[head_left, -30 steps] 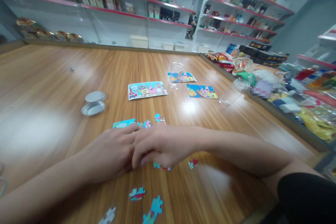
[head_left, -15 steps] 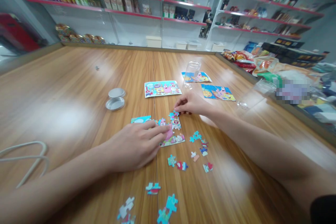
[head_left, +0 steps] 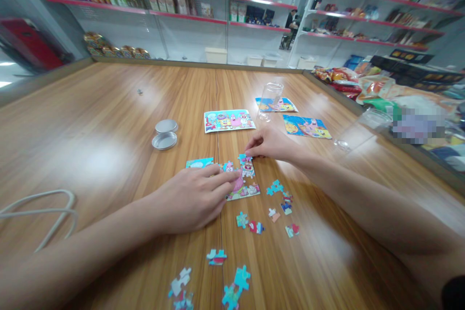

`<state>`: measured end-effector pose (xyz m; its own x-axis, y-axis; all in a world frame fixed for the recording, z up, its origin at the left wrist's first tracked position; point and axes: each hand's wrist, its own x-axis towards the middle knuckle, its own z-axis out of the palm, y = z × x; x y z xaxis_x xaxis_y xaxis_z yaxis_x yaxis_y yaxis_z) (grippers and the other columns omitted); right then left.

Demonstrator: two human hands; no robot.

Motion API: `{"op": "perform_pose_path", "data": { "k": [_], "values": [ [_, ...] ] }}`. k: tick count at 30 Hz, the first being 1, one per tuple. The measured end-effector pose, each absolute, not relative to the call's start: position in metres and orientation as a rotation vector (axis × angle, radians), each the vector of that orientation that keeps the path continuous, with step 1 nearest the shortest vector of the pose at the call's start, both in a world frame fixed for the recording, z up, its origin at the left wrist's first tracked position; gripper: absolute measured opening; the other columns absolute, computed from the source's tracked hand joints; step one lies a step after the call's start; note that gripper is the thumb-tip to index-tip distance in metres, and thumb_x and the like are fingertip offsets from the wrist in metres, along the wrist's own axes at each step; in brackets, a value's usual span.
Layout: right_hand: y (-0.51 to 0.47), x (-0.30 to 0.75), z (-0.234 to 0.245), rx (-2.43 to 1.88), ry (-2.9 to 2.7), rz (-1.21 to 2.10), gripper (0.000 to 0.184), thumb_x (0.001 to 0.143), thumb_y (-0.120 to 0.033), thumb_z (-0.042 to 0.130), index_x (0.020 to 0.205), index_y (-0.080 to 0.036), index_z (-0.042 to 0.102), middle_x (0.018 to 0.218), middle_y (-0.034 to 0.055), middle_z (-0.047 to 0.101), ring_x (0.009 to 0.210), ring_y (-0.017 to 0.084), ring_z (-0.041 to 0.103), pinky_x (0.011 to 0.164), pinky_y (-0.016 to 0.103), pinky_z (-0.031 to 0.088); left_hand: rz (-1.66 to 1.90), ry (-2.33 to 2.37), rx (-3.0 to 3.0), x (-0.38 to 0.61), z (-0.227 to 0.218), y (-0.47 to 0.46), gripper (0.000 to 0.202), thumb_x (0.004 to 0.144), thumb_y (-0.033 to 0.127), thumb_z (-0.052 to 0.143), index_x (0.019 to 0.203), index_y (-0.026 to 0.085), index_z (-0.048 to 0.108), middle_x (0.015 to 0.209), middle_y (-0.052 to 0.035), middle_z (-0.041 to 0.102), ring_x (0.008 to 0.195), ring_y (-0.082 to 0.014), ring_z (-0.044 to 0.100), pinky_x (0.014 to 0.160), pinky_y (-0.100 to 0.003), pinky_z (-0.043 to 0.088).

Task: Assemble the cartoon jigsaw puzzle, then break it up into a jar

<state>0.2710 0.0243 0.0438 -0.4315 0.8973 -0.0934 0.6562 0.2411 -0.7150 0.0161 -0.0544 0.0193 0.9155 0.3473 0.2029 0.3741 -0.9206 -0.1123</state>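
Observation:
A partly assembled jigsaw puzzle (head_left: 250, 190) lies on the wooden table, its left and middle parts covered by my left hand (head_left: 198, 193). That hand rests flat over it, fingers stretched to the right. At the puzzle's top right corner, my right hand (head_left: 264, 144) pinches a small blue-and-pink puzzle piece (head_left: 246, 157), which touches the pieces below it. Whether it is fully seated I cannot tell. Loose puzzle pieces (head_left: 275, 187) are scattered to the right, with others (head_left: 237, 285) nearer to me. Beyond the hands lies a picture card (head_left: 229, 121) with cartoon figures.
Two round metal lids (head_left: 164, 140) lie at the left, beyond a white cable (head_left: 54, 225). At the right are two blue cartoon pictures (head_left: 307, 127), a clear plastic cylinder (head_left: 271, 97) and another clear container (head_left: 363, 128). Packaged goods (head_left: 378, 87) line the right edge; shelves (head_left: 189, 14) stand behind.
My right hand has settled the pinched piece slightly lower against the puzzle's top right corner. My left hand stays over the puzzle. The whole view has shifted a little.

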Motion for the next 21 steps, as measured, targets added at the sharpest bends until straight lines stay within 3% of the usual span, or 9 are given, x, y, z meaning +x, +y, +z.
{"op": "perform_pose_path", "data": {
  "k": [4,12,21],
  "values": [
    [0.0238,0.2714,0.0398,-1.352,-2.265,0.851,0.009,0.074,-0.020,0.076,0.080,-0.013,0.080,0.077,0.0062,0.076,0.069,0.014,0.066,0.063,0.025,0.049,-0.253,-0.570,-2.939,0.0157,0.0208,-0.0547,0.036,0.098,0.021,0.047,0.132,0.015,0.058,0.146,-0.0074,0.056,0.112,-0.0268,0.062,0.092,-0.044,0.057],
    [0.0185,0.2702,0.0371,-1.416,-2.225,0.818,0.007,0.074,-0.019,0.077,0.077,-0.012,0.078,0.073,0.0061,0.075,0.064,0.013,0.064,0.058,0.024,0.046,-0.272,-0.562,-2.940,0.0159,0.0215,-0.0548,0.035,0.098,0.021,0.047,0.130,0.016,0.059,0.145,-0.0075,0.057,0.109,-0.0263,0.063,0.090,-0.043,0.057],
    [0.0223,0.2712,0.0351,-1.428,-2.344,0.710,0.016,0.079,-0.026,0.075,0.074,-0.011,0.071,0.075,0.0064,0.071,0.066,0.013,0.062,0.059,0.025,0.044,-0.321,-0.539,-2.961,0.0149,0.0226,-0.0533,0.036,0.095,0.020,0.050,0.130,0.016,0.059,0.142,-0.0101,0.059,0.109,-0.0251,0.064,0.091,-0.043,0.057]
  ]
}}
